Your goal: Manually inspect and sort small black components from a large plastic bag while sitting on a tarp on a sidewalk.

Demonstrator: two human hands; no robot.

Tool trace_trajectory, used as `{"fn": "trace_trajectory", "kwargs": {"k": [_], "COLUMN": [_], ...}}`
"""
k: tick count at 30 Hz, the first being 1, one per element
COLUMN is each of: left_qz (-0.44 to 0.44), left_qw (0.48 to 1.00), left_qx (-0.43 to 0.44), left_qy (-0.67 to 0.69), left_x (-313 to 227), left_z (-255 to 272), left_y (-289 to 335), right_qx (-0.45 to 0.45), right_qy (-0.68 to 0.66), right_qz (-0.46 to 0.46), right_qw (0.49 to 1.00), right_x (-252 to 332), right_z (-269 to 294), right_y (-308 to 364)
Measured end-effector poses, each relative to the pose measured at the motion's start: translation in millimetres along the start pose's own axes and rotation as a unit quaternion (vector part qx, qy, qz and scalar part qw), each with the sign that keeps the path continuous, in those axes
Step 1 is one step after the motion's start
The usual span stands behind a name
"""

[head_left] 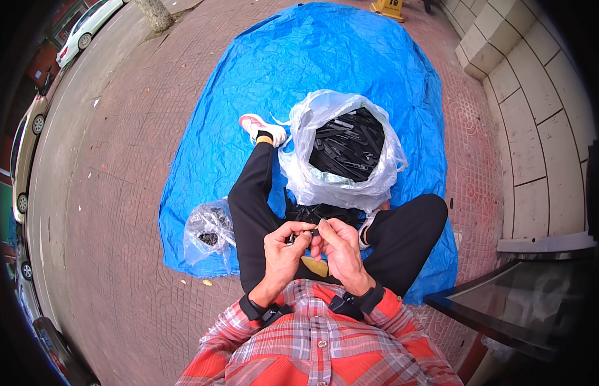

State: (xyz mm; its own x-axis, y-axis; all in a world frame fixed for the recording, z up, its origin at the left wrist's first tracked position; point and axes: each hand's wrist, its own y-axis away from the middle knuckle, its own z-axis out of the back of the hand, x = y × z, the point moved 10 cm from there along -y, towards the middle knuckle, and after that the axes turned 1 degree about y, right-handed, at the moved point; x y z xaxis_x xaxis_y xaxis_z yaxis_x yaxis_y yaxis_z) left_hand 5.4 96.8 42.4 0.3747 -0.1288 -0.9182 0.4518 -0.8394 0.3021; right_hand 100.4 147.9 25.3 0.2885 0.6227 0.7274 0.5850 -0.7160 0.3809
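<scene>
Close in front of my lap, my left hand (284, 252) and my right hand (342, 249) meet, fingertips pinched together. Between them is a small, dark, narrow piece (315, 233), mostly covered by the fingers, so its exact kind is unclear. Just beyond the hands, a heap of similar black pieces (325, 213) lies between my legs. Behind it stands a large white plastic bag (299, 174), its mouth wide and full of long, thin black plastic pieces (348, 145). A yellowish flat item (315, 266) shows below the hands.
A blue tarp (325, 51) lies under me on red paving (132, 193). By my left leg sits a small clear bag (203, 241) with dark contents. A tiled wall (531, 128) and a dark-framed glass panel (518, 299) stand right; parked cars (90, 29) line the left.
</scene>
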Motion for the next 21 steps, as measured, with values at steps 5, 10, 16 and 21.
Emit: {"fn": "trace_trajectory", "kwargs": {"k": [5, 10, 16, 21], "left_qz": [0.033, 0.030, 0.026, 0.036], "left_qw": [0.999, 0.999, 0.999, 0.998], "left_qx": [0.008, 0.006, 0.014, 0.030], "left_qy": [0.038, 0.041, 0.033, 0.048], "left_x": [7.7, 8.9, 5.7, 1.2], "left_z": [-0.2, 0.5, 0.2, -2.5], "left_y": [0.2, -0.6, -2.3, -2.4], "right_qx": [0.004, 0.002, 0.001, 0.012], "right_qy": [-0.032, -0.036, -0.033, -0.037], "right_qz": [-0.016, -0.025, -0.027, -0.028], "right_qw": [0.999, 0.999, 0.999, 0.999], "right_x": [-3.3, -3.9, -3.1, -2.9], "right_z": [1.0, 0.8, 0.9, -0.3], "right_y": [-0.4, 0.5, 1.7, 2.3]}}
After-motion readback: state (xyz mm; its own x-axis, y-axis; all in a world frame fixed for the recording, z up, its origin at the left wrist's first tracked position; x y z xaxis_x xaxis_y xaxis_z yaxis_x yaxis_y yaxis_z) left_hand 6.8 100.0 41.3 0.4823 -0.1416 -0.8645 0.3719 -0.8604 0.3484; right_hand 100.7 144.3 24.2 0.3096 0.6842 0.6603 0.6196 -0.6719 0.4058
